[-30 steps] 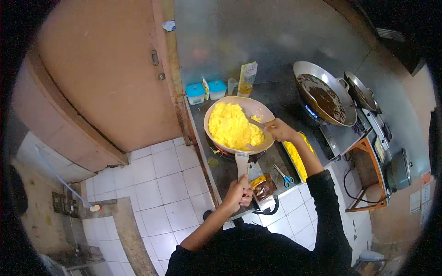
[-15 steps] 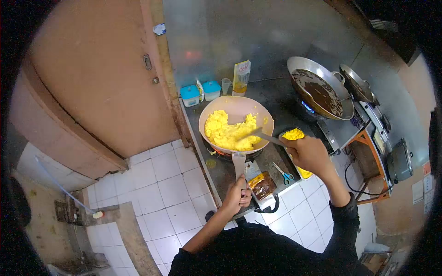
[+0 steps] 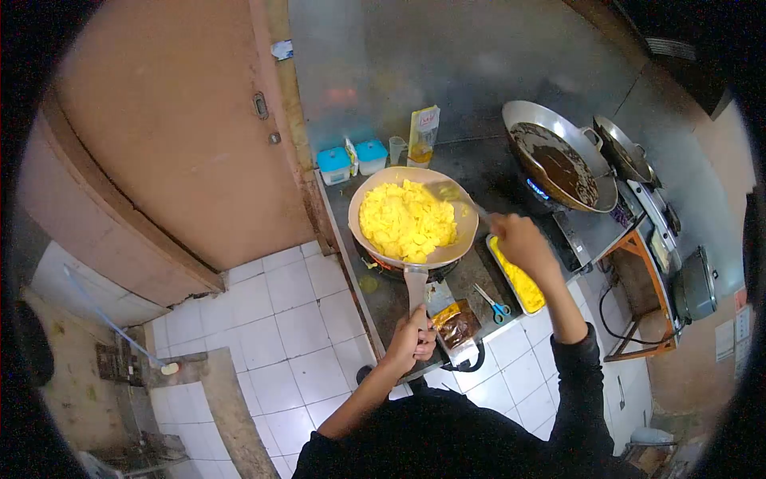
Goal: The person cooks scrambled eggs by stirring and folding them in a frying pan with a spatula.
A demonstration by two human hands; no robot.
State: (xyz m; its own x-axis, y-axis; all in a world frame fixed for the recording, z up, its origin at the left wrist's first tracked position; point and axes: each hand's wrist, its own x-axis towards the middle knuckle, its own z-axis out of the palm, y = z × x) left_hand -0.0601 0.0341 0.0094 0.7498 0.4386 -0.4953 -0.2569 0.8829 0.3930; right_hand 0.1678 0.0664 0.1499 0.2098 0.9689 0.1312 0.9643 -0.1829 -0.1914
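Observation:
My left hand (image 3: 412, 342) is wrapped round the handle of a light-coloured frying pan (image 3: 447, 255) on a lit burner. Scrambled eggs (image 3: 405, 219), bright yellow and lumpy, are heaped in the pan's left and middle part. In my right hand (image 3: 523, 246) is a spatula (image 3: 451, 192), its blade blurred by motion over the pan's right side. Below that hand a narrow tray (image 3: 536, 305) holds more yellow food. Close to my left hand lie a packet with brown contents (image 3: 457, 326) and blue-handled scissors (image 3: 499, 310).
A large wok (image 3: 550, 156) of dark oil sits over a blue flame at right, with another wok (image 3: 618, 148) beyond. Two blue-lidded containers (image 3: 333, 162), a clear cup (image 3: 396, 148) and a yellow-white pouch (image 3: 423, 136) stand along the back wall.
My right hand has moved up with the spatula, whose blade went from the eggs' lower side to the pan's upper right. The eggs are now gathered in one heap. My left hand keeps its grip.

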